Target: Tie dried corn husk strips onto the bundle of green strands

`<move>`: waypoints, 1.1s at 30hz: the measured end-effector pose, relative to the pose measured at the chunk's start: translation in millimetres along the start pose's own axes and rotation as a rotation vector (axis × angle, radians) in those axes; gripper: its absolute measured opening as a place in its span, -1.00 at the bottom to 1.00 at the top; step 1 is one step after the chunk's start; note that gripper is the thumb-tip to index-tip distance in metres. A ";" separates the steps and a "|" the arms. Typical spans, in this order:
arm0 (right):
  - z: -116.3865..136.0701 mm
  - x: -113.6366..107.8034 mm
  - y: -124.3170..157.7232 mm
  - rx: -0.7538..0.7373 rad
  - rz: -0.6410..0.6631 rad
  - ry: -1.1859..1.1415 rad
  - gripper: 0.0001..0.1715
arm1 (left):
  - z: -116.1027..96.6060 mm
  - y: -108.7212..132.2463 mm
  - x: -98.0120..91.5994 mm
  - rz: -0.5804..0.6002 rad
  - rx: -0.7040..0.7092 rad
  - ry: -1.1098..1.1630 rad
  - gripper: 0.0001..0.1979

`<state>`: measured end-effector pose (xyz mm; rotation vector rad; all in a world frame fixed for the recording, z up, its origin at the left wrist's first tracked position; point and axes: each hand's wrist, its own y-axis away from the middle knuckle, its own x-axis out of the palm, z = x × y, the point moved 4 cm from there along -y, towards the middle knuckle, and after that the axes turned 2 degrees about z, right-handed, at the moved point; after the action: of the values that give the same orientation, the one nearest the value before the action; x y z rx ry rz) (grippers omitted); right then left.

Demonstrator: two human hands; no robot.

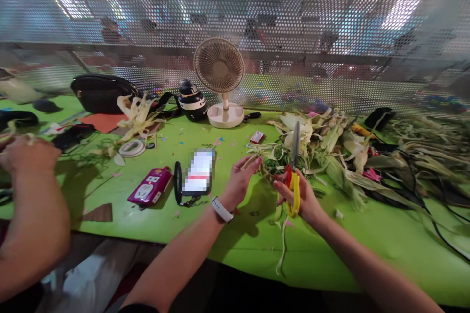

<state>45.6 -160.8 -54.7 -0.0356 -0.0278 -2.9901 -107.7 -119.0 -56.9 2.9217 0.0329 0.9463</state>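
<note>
My right hand [306,200] is closed round a pair of scissors [294,188] with yellow and red handles, its blades pointing up and away from me. My left hand [240,181], with a pale band at the wrist, pinches what looks like a strip of dry corn husk [250,161]; the fingers partly hide it. Just beyond both hands lies a heap of corn husks [332,156] mixed with tangled green strands. A thin pale strip [282,249] hangs or lies below the scissors toward the front of the green table [323,259].
A white fan [219,66] stands at the back beside a dark bottle [191,102] and a black bag [103,93]. A phone [200,171] and a purple device [150,187] lie left of me. A co-worker's arm [35,210] reaches in at left. Cables run right.
</note>
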 end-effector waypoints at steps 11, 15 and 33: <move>0.2 -10.8 -9.5 -0.078 -0.205 -0.046 -0.48 | 1.7 7.3 2.0 0.094 -0.095 -0.123 -0.69; 3.0 -20.7 -10.2 -0.092 -0.250 -0.059 -0.46 | -9.3 4.6 1.3 0.199 -0.115 -0.273 -0.66; 19.2 -13.3 22.9 -0.104 0.270 0.619 -0.64 | -26.9 -0.6 -5.2 -0.015 0.079 -0.422 -0.72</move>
<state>62.6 -181.1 -35.5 0.7980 0.1855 -2.6019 -127.7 -117.0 -38.2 3.1217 0.0692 0.3166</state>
